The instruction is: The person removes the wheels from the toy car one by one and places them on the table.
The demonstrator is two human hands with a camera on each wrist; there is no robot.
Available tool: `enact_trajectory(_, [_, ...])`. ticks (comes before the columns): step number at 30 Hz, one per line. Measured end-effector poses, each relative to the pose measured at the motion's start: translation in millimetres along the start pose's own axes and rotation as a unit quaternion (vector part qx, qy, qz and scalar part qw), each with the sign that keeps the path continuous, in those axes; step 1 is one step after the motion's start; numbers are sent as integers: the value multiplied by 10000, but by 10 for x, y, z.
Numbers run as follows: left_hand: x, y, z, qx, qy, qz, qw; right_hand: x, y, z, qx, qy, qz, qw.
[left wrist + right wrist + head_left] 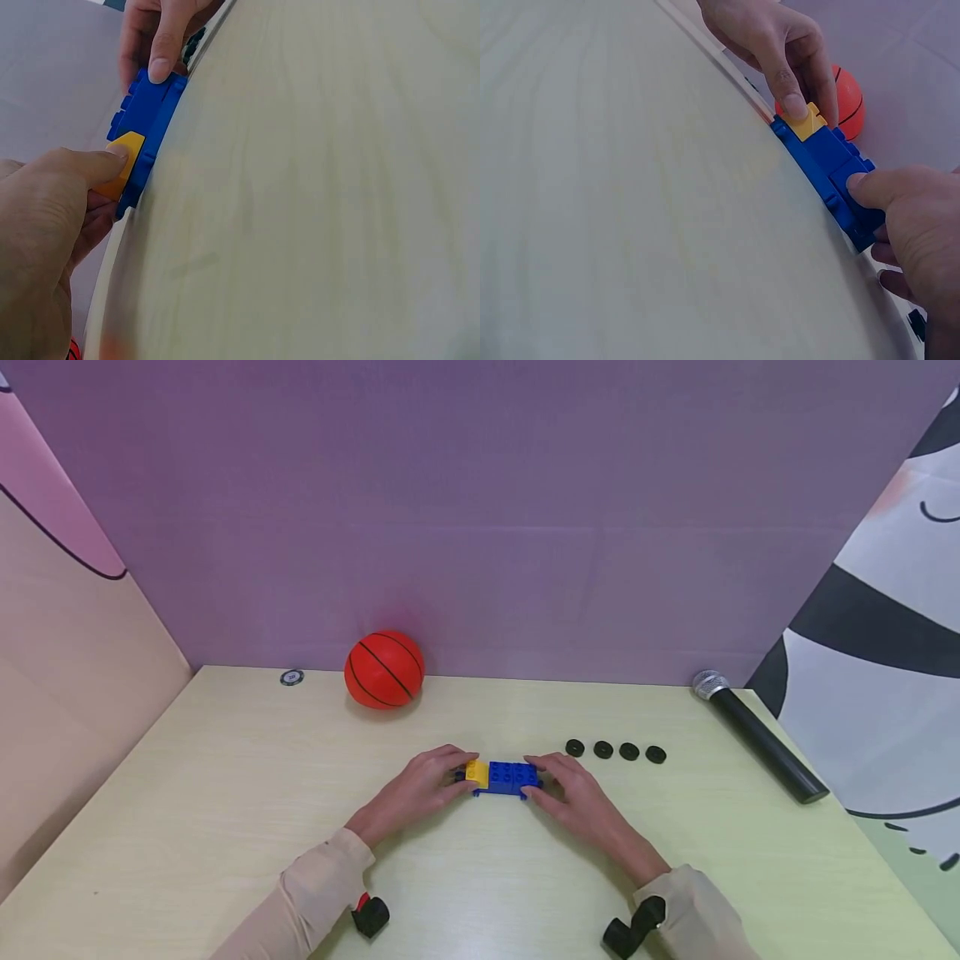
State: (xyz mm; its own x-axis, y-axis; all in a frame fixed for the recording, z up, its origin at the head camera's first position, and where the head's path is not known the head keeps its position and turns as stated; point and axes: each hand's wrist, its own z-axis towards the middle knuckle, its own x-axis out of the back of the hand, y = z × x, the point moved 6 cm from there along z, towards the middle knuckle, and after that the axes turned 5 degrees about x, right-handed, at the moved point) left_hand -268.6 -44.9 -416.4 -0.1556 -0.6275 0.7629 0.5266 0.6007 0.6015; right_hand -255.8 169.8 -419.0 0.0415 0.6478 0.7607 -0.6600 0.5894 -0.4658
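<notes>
A toy car body of building blocks [507,778], blue with a yellow sloped block [477,772] at its left end, is held between both hands over the middle of the table. My left hand [431,781] pinches the yellow end, thumb on the near side and fingers on the far side. At the opposite end, my right hand [573,797] pinches the blue blocks the same way. In the left wrist view, the left thumb lies on the yellow block [126,166]. The right wrist view has the right thumb against a blue block [851,180].
Several small black wheels [603,750] lie in a row beyond the right hand. A red toy basketball [385,669] sits near the back edge, beside a small round disc [292,677]. A black microphone [761,739] lies along the table's right edge. A purple wall [480,527] rises behind.
</notes>
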Motion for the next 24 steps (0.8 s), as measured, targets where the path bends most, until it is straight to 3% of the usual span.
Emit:
enact_trajectory(3, [-5,-19,7,80,-22,-168,9998,-9,11,3,-15,-8,2,10000])
enact_trajectory(5, [-16,-59,11,306,-69,-460,9985,-16,18,3,-63,-33,-10,10000])
enact_trajectory(9, [-20,-157,-3,875,-84,-1143,9895,-20,19,2,-201,-114,-24,9997])
enact_trajectory(12, [0,-184,-29,1027,-68,-1351,9855,4,-4,-4,-266,-138,0,9996])
enact_trajectory(20, [159,-119,-189,856,-57,-1204,9890,133,-67,-116,-473,-190,-22,9987])
enact_trajectory(24, [259,-50,-319,754,45,-651,9950,258,-146,-223,-294,35,-401,9988])
